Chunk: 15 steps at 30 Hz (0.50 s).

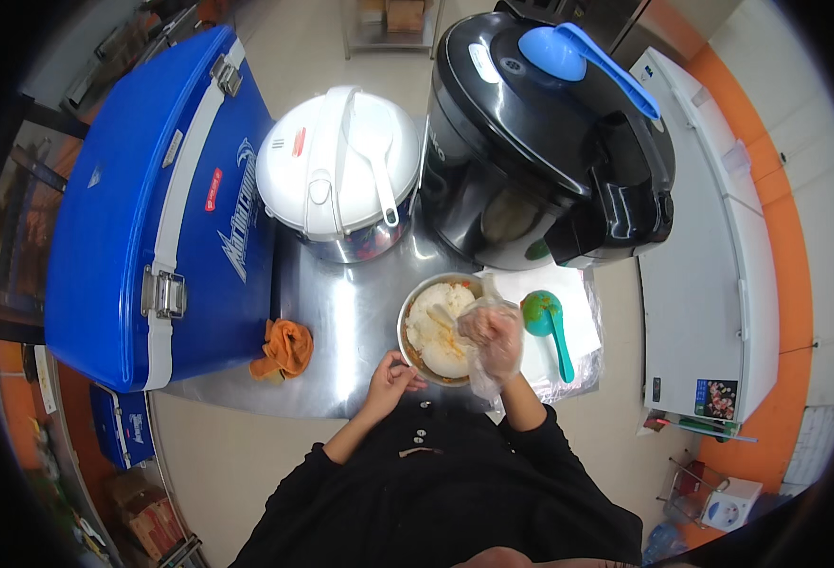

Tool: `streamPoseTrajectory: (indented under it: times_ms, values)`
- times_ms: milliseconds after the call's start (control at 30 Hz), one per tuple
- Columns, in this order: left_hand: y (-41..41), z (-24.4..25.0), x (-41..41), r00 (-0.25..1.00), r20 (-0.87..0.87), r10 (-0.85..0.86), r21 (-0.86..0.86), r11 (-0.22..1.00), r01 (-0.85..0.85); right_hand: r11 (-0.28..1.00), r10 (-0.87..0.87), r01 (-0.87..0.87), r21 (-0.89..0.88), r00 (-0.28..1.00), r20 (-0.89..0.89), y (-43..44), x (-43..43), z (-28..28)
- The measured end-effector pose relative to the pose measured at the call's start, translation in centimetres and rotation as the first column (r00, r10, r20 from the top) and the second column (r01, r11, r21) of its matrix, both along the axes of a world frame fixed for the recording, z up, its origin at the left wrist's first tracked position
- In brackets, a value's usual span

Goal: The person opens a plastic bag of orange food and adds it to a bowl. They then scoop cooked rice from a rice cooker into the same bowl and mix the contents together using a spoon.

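On the steel table in front of me is a round metal bowl (404, 346) of white rice (440, 348), with orange-red food showing around its edge. My left hand (391, 383) has its fingertips at the bowl's near left rim. A loose clear plastic glove covers my right hand (491, 334), which is over the bowl's right side, fingers closed. From it a pale utensil (442, 315), perhaps a rice paddle, reaches into the rice; its handle is hidden by the hand. To the right, a green scoop (550, 328) with food smears lies on white paper (508, 287).
A white rice cooker (289, 184) with a white paddle (381, 170) on its lid stands behind the bowl. Beside it is a large black rice cooker (488, 156) topped by a blue scoop (555, 53). A blue cooler box (147, 213) and an orange cloth (286, 348) occupy the left.
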<state>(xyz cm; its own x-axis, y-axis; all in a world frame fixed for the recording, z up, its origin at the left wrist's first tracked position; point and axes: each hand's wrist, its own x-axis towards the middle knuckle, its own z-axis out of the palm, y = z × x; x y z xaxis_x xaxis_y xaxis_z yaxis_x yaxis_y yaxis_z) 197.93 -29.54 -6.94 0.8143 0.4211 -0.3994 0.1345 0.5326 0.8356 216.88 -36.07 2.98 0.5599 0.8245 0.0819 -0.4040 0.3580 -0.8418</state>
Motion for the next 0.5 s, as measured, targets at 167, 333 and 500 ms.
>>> streamPoseTrajectory:
  times_ms: [167, 333, 500]
  values:
    - [0.2, 0.4, 0.8, 1.000, 0.010, -0.017, -0.002, 1.000, 0.017, 0.946, -0.093, 0.194, -0.258, 0.928, 0.360, -1.8, -1.5, -5.1]
    - [-0.1, 0.0, 0.3, 1.000, -0.007, -0.006, 0.016, 1.000, 0.006, 0.969, -0.057, 0.148, -0.198, 0.913, 0.403, -2.3, -2.6, -0.7]
    - [-0.1, 0.2, 0.3, 1.000, -0.009, -0.006, 0.033, 0.999, 0.006, 0.970, -0.005, 0.090, -0.226, 0.936, 0.351, -2.5, -3.6, -1.9]
